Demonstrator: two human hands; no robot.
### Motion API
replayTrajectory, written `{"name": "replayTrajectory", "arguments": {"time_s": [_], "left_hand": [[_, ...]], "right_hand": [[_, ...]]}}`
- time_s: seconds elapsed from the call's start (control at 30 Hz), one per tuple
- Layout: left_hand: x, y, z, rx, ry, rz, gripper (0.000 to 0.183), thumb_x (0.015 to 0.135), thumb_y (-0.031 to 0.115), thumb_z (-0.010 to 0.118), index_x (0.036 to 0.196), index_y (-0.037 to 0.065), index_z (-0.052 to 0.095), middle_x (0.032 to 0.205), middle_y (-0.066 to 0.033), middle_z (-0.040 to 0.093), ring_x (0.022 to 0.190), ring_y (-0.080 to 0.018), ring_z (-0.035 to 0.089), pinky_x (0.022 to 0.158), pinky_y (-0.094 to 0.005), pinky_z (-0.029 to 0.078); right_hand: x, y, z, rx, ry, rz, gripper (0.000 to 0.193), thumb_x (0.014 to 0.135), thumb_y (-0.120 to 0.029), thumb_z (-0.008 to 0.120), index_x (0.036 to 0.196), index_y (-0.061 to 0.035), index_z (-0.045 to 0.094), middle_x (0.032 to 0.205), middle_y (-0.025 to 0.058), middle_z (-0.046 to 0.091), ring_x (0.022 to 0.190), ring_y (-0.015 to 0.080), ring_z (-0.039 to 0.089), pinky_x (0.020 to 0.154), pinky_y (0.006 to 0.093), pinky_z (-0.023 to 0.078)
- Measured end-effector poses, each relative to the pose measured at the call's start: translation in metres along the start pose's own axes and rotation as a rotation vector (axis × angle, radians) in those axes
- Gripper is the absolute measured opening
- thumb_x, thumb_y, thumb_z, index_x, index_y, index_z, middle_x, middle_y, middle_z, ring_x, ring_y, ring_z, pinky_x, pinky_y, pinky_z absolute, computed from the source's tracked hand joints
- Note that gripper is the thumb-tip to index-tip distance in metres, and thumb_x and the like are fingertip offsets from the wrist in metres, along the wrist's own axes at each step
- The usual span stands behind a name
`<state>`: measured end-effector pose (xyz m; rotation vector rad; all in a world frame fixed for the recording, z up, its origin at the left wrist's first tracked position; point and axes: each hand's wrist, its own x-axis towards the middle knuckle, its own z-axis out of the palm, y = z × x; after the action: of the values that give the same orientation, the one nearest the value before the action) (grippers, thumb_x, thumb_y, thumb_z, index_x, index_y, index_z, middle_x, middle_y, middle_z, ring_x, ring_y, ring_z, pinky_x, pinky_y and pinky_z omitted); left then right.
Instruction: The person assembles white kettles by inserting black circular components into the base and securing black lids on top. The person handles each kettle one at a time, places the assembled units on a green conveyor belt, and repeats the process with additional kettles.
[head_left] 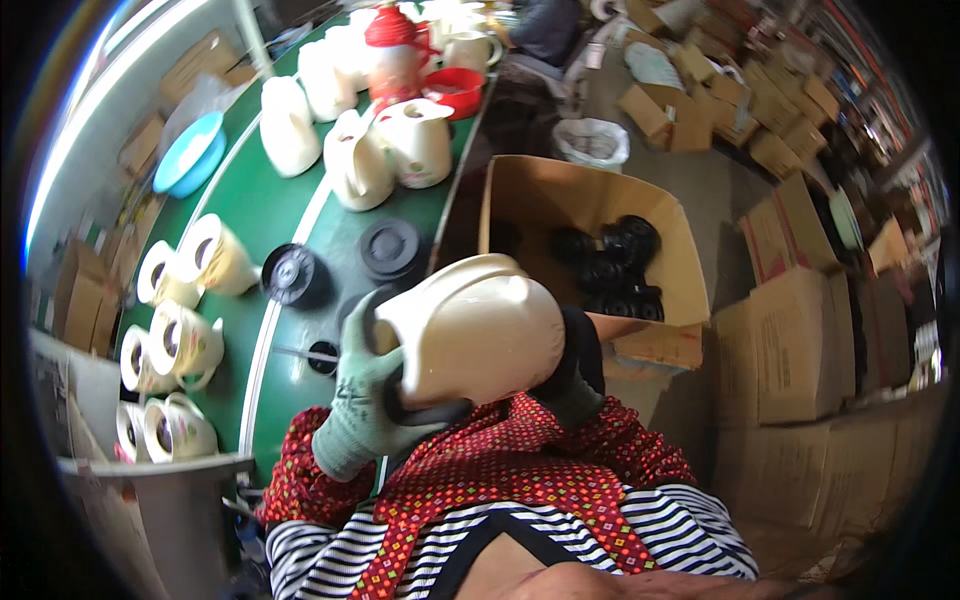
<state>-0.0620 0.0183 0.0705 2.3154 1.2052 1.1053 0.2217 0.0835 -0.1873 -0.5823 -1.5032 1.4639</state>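
A cream plastic jug body (480, 330) lies on its side between my hands, above the near right edge of the green belt. My left hand (375, 390), in a grey-green glove with dark fingertips, grips its left end, thumb above and fingers below. Around the right end wraps my right hand (575, 375), also gloved; its fingers are partly hidden and dark against that end. Beside the jug body, two black round plastic bases (389, 248) (292, 273) rest on the belt. A small black disc with a thin rod (322, 357) lies near my left hand.
Several cream jug bodies (190, 345) stand along the belt's left side, and more, with a red-topped jug (392, 55), at the far end. An open carton (640, 190) holding black round parts (625, 250) stands right. Stacked cartons (800, 350) line the right; a blue basin (190, 155) sits left.
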Motion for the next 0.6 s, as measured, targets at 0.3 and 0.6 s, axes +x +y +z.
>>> {"name": "replayTrajectory", "arguments": {"time_s": [0.3,0.6], "left_hand": [[-0.008,0.017,0.019,-0.188,0.208,-0.097,0.109,0.056,0.039,0.108,0.139,0.006,0.046,0.162,-0.0421,0.029,0.145,-0.0586,0.046,0.12,-0.0624,0.041],[-0.008,0.021,0.025,-0.157,0.231,-0.082,0.1,0.06,0.033,0.107,0.136,0.007,0.047,0.171,-0.0414,0.009,0.148,-0.0584,0.044,0.116,-0.0599,0.048]], "right_hand": [[0.019,-0.08,0.026,0.002,0.131,0.234,0.079,0.1,-0.04,0.072,0.162,-0.0053,0.038,0.161,0.0145,0.05,0.148,0.0287,0.048,0.124,0.0438,0.04],[0.082,-0.192,0.105,0.174,-0.079,0.203,0.057,0.107,-0.037,0.058,0.148,0.0019,0.051,0.143,0.021,0.062,0.129,0.0333,0.064,0.111,0.0454,0.053]]}}
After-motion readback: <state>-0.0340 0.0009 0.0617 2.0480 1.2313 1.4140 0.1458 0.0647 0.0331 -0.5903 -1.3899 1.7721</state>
